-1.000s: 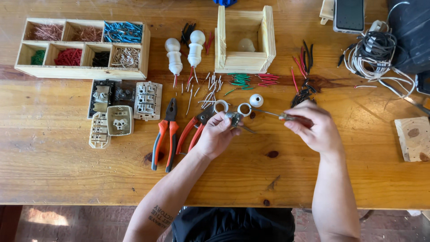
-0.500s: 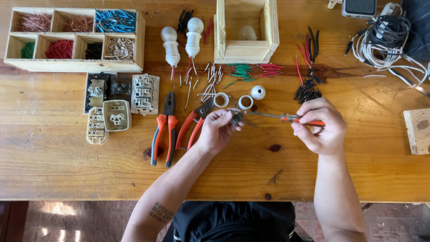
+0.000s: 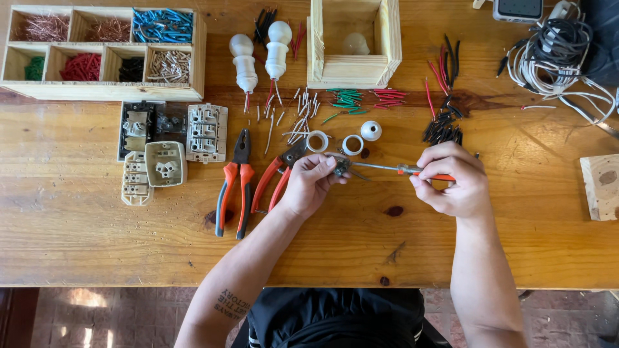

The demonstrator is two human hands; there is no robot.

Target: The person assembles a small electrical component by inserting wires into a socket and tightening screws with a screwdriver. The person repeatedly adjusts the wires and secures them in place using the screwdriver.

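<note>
The L hand [image 3: 311,183] pinches a small metal part [image 3: 342,166] just above the table, & the R hand [image 3: 451,180] grips a screwdriver [image 3: 400,169] lying sideways, tip touching the part.

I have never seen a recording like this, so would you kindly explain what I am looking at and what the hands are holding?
There is no machine here: a camera worn on a person's head looks straight down at their two bare hands over a wooden table. The left hand pinches a small dark metal part. The right hand holds a thin screwdriver with an orange handle, its tip at that part. Nearby lie orange-handled pliers, white rings, two white lamp holders, socket parts, a compartment tray of wire pieces, an open wooden box and coiled cables.
</note>
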